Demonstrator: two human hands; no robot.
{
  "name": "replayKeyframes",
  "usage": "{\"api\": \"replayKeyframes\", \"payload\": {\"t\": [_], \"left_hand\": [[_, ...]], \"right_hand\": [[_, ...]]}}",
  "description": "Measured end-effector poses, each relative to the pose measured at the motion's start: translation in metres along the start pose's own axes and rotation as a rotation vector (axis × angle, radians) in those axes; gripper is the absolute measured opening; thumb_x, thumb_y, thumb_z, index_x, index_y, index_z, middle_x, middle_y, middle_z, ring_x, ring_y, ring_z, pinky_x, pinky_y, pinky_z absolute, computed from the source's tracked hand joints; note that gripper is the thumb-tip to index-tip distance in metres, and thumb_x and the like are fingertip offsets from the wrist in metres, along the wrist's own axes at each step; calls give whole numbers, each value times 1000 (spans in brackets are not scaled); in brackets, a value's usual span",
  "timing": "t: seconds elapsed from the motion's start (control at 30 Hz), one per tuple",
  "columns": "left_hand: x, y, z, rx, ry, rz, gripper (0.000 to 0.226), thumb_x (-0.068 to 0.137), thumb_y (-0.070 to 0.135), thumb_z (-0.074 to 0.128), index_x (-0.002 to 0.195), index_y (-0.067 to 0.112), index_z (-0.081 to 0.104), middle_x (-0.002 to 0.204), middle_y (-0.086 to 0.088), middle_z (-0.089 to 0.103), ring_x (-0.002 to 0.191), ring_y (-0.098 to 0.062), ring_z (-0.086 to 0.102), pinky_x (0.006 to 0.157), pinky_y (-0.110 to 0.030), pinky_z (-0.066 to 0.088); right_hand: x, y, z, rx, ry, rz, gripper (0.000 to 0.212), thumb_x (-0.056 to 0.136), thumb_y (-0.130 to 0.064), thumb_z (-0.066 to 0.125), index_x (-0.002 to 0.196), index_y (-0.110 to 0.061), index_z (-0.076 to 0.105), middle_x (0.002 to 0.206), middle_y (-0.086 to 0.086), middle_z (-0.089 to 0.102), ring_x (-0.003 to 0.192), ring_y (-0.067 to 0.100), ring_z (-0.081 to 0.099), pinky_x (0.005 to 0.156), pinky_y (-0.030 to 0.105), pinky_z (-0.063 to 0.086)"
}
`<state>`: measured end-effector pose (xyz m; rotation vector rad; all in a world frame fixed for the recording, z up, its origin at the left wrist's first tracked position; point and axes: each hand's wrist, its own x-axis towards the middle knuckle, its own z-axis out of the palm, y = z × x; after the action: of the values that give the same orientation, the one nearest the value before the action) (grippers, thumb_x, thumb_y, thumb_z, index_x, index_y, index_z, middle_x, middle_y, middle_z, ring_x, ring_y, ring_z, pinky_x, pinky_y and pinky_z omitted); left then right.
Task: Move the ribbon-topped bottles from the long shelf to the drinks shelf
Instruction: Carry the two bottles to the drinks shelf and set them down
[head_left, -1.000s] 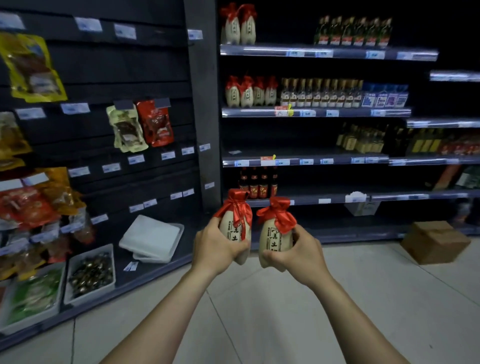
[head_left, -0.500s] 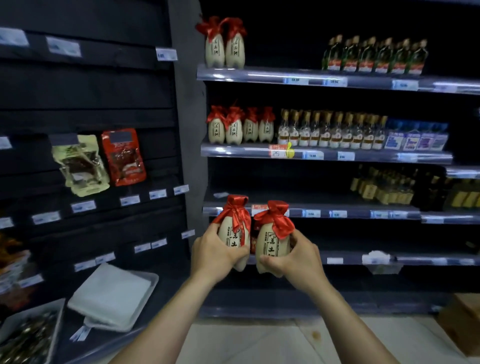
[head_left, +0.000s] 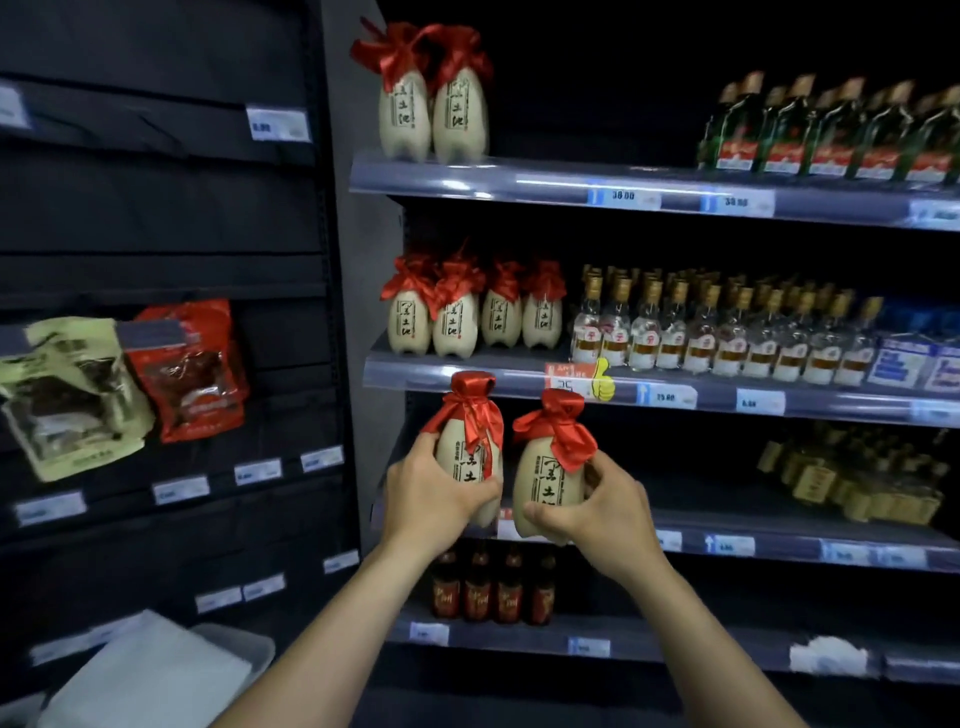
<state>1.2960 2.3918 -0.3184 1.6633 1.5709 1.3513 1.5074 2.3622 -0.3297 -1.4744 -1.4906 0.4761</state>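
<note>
My left hand (head_left: 434, 491) grips a cream bottle with a red ribbon top (head_left: 470, 441), held upright. My right hand (head_left: 597, 506) grips a second ribbon-topped bottle (head_left: 545, 478) right beside it, tilted slightly. Both bottles hang in front of the drinks shelf unit, just below the edge of its second shelf (head_left: 498, 376). Several matching ribbon-topped bottles (head_left: 470, 312) stand at the left end of that second shelf. Two more (head_left: 434, 104) stand on the top shelf (head_left: 519, 179).
Clear small spirit bottles (head_left: 717, 332) fill the second shelf to the right. Green bottles (head_left: 831, 132) line the top shelf. Dark red-labelled bottles (head_left: 491, 587) stand on a lower shelf under my hands. Snack packets (head_left: 187, 366) hang on the dark panel at left.
I have come closer to the drinks shelf and my view has risen. Both hands have lifted the two bottles up toward the second shelf's edge.
</note>
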Motion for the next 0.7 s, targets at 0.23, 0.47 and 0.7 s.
{"api": "replayKeyframes", "payload": {"t": [0.23, 0.47, 0.7], "left_hand": [[122, 19, 48, -81, 32, 129, 61, 58, 49, 88, 110, 27, 66, 97, 11, 71, 89, -9, 69, 79, -32, 58], [204, 38, 89, -101, 87, 155, 60, 60, 43, 91, 109, 18, 67, 95, 5, 75, 86, -14, 71, 80, -36, 60], [230, 41, 105, -47, 180, 177, 52, 57, 58, 83, 95, 27, 64, 81, 14, 70, 74, -3, 64, 64, -24, 50]], "right_hand": [[129, 2, 3, -43, 82, -72, 62, 55, -39, 99, 106, -44, 62, 97, -17, 77, 85, 1, 76, 65, 20, 63], [214, 1, -1, -56, 171, -158, 72, 52, -43, 97, 116, -37, 63, 110, -10, 75, 92, 3, 75, 77, 34, 67], [259, 10, 3, -93, 180, -182, 65, 56, -43, 100, 111, -34, 68, 108, -4, 73, 98, 17, 72, 83, 46, 65]]}}
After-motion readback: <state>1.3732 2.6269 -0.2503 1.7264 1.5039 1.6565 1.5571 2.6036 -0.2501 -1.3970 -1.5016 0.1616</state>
